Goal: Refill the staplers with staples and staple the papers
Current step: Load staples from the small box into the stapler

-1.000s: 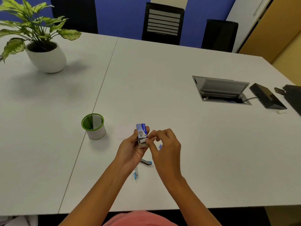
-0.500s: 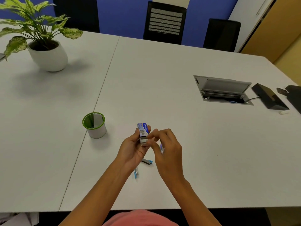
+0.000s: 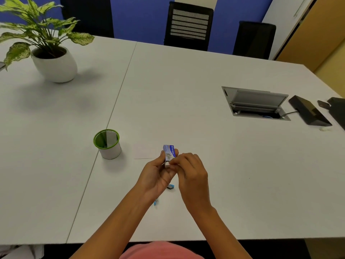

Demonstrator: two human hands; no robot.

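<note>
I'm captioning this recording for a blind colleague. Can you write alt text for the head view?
Over a white table, the left hand holds a small blue and white staple box while the right hand pinches its lower end. A green-rimmed white cup stands to the left, a potted plant beyond.

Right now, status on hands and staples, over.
Left hand grips staple box upright above table. Right hand fingertips pinch its lower open end. Stapler lies beneath, mostly hidden. Nothing in the way.

Soft, even overhead light, faint diffuse shadows on the white table [image 3: 186, 90], wide-angle bending at the edges.
</note>
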